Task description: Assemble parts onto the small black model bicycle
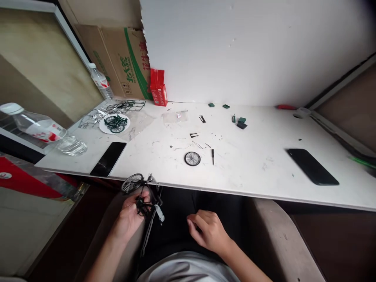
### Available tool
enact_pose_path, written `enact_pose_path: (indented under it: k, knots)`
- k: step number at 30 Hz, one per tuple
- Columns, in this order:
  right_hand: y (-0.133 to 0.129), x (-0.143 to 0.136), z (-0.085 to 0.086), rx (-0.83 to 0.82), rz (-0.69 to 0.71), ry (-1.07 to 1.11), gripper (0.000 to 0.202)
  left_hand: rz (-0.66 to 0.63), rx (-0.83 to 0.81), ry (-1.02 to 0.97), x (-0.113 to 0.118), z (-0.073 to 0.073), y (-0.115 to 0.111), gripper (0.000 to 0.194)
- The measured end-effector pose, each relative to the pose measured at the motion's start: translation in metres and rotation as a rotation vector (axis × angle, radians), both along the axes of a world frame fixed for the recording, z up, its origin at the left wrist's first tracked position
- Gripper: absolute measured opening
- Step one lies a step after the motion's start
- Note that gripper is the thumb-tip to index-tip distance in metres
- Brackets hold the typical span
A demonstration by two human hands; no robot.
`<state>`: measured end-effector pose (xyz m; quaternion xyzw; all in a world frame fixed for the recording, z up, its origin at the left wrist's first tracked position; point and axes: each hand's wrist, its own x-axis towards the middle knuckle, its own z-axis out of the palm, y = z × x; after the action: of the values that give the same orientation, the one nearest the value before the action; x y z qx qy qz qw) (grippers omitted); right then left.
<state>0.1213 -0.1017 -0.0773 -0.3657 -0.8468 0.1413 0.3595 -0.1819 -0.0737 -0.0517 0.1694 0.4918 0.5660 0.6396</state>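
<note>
My left hand point(131, 217) grips a small dark model bicycle point(147, 196) just in front of the table's edge; one spoked wheel shows at its upper left. Over my lap is my right hand point(207, 229), its fingers curled, thumb near the fingertips; whether a tiny thing lies between them is hidden. On the white table point(249, 168) lies a loose spoked wheel point(192, 158), with a small screwdriver point(213, 156) to its right. Behind the wheel are a small black fork-shaped part point(194, 135) and several thin pieces.
A black phone point(108, 158) lies at the left, a dark flat device point(313, 166) at the right. Two bottles point(44, 129) stand left, near a white plate point(101, 126) of green parts. A red box point(159, 88) and green pieces point(241, 120) are at the back.
</note>
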Motion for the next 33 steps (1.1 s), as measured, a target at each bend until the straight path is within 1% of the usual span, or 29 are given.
enact_pose_path:
  k: [2, 4, 6, 7, 8, 9, 11, 12, 13, 15, 18, 20, 23, 25, 27, 29, 32, 33]
  knots:
    - [-0.005, 0.001, 0.004, 0.062, -0.005, 0.004, 0.013, -0.014, 0.045, -0.03, 0.006, 0.001, -0.009, 0.039]
    - [0.001, 0.005, 0.018, 0.118, -0.061, 0.038, 0.017, -0.042, 0.062, -0.058, 0.01, 0.003, -0.013, 0.04]
    - [0.019, 0.012, 0.041, 0.151, -0.15, 0.06, 0.021, -0.072, 0.068, -0.07, 0.011, 0.002, -0.014, 0.042]
    - [0.032, 0.015, 0.055, 0.182, -0.216, 0.055, 0.02, -0.071, 0.071, -0.07, 0.01, 0.002, -0.014, 0.042]
    - [0.048, 0.017, 0.069, 0.163, -0.283, 0.018, 0.022, -0.056, 0.074, -0.066, 0.01, 0.0, -0.014, 0.04]
    - [0.065, 0.019, 0.082, 0.127, -0.329, -0.028, 0.031, -0.034, 0.078, -0.062, 0.009, -0.001, -0.013, 0.039]
    - [0.1, 0.018, 0.102, 0.028, -0.368, -0.157, 0.063, 0.004, 0.08, -0.06, 0.008, -0.003, -0.012, 0.035]
    - [0.115, 0.017, 0.107, -0.003, -0.386, -0.216, 0.076, 0.017, 0.078, -0.062, 0.008, -0.003, -0.011, 0.034]
    - [0.128, 0.015, 0.11, -0.032, -0.389, -0.275, 0.084, 0.026, 0.073, -0.065, 0.009, -0.003, -0.011, 0.032]
    - [0.146, 0.01, 0.11, -0.1, -0.365, -0.381, 0.09, 0.04, 0.062, -0.072, 0.01, -0.002, -0.01, 0.032]
    - [0.153, 0.006, 0.103, -0.173, -0.349, -0.422, 0.084, 0.027, 0.05, -0.079, 0.011, 0.001, -0.009, 0.037]
    - [0.153, 0.004, 0.099, -0.213, -0.353, -0.375, 0.081, 0.011, 0.055, -0.071, 0.013, 0.002, -0.009, 0.038]
    - [0.156, 0.004, 0.098, -0.258, -0.345, -0.296, 0.088, -0.011, 0.074, -0.047, 0.015, 0.002, -0.009, 0.035]
    - [0.162, 0.009, 0.1, -0.247, -0.342, -0.242, 0.094, -0.033, 0.084, -0.045, 0.016, 0.001, -0.009, 0.036]
    - [0.172, 0.021, 0.103, -0.217, -0.361, -0.174, 0.098, -0.048, 0.093, -0.052, 0.017, -0.001, -0.01, 0.036]
    - [0.185, 0.041, 0.104, -0.205, -0.431, -0.116, 0.096, -0.052, 0.107, -0.055, 0.017, -0.002, -0.01, 0.037]
    - [0.204, 0.077, 0.099, -0.247, -0.654, -0.117, 0.084, -0.049, 0.139, -0.037, 0.019, 0.0, -0.009, 0.039]
    - [0.209, 0.087, 0.096, -0.265, -0.705, -0.133, 0.081, -0.04, 0.152, -0.028, 0.02, 0.001, -0.009, 0.04]
